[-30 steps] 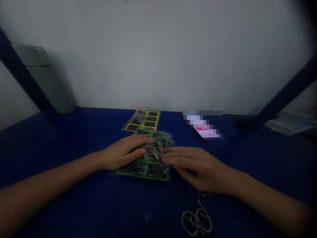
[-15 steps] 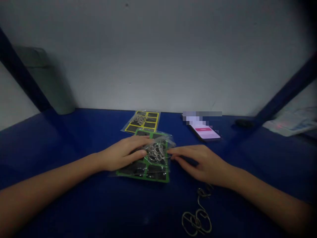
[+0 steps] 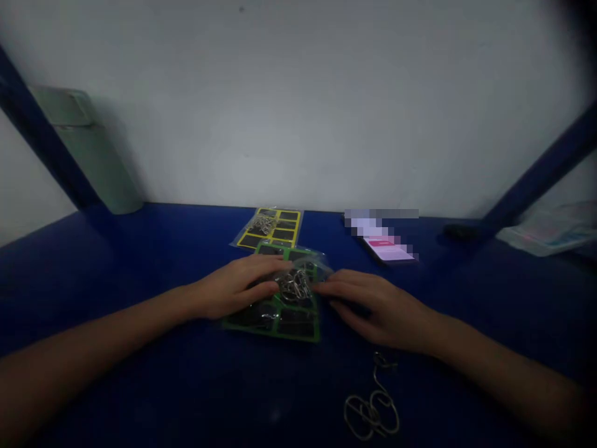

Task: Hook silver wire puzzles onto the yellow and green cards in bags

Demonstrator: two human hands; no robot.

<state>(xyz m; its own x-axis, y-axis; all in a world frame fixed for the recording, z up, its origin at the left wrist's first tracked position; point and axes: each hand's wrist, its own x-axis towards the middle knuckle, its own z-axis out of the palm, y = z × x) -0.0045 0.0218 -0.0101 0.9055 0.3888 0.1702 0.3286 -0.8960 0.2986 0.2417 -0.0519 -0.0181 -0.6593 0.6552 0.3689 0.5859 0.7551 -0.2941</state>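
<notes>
A green-framed card with dark panels (image 3: 296, 323) lies on the blue tabletop in a clear plastic bag, with a cluster of silvery bent-wire pieces (image 3: 295, 286) on top of it. My left hand (image 3: 240, 287) rests on the bag's left side, fingers stretched out over the plastic. From the right, my right hand (image 3: 368, 305) reaches to the bag's edge; its fingertips touch the plastic beside the wire pieces, and the thumb is held apart below. Linked wire rings (image 3: 372, 410) lie on the table in front of my right hand.
Behind the green card lies a bagged yellow-framed card (image 3: 284, 227) with small metal pieces. A lit phone (image 3: 387, 246) is right of it. A grey-green bottle (image 3: 96, 155) stands at the back left. Blue posts rise on both sides; a whitish plastic package (image 3: 543, 233) lies far right.
My right fingers have moved slightly over the bag's edge, and the thumb has come away from the fingertips. My left hand stays on the bag. The view has shifted slightly.
</notes>
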